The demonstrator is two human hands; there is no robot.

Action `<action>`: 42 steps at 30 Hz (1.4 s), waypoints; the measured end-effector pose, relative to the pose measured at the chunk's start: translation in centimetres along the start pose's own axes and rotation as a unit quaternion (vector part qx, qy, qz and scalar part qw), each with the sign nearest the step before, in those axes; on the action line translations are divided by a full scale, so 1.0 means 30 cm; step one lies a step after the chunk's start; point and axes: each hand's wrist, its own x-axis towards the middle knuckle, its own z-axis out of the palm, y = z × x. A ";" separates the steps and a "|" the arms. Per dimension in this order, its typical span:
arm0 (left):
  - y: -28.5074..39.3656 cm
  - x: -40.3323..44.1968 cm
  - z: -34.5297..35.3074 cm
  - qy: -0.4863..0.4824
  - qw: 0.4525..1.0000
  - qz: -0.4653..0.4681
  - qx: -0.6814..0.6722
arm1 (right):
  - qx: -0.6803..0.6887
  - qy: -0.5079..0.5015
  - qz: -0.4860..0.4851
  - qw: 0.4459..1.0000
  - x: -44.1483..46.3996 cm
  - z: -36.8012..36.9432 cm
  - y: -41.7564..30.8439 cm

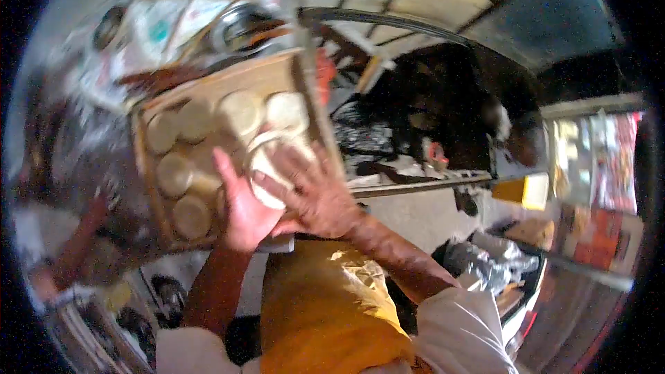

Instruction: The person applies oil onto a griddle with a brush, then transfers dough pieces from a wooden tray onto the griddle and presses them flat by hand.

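A pale, flat dough round (pixel 267 176) lies between my hands, above a shallow wooden tray (pixel 218 83). My left hand (pixel 246 211) is palm up and seems to hold the round from below, with the thumb stretched out at its left; its other fingers are mostly hidden. Across the top of the round my right hand (pixel 322 197) lies flat with fingers spread. Several similar dough rounds, such as one round (pixel 240 112) at the back and another round (pixel 192 217) at the left front, rest in the tray.
Behind the tray are a metal bowl (pixel 239 24) and a printed plastic sheet (pixel 163 28). To the right is a dark, soot-black opening (pixel 436 97). A yellow container (pixel 523 192) and cardboard boxes (pixel 599 239) stand farther right. Another person's arm (pixel 80 242) shows blurred at left.
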 end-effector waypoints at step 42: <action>-2.345 1.213 0.558 -0.372 0.112 0.100 0.916 | -0.176 0.004 0.560 0.810 -1.978 -0.968 1.461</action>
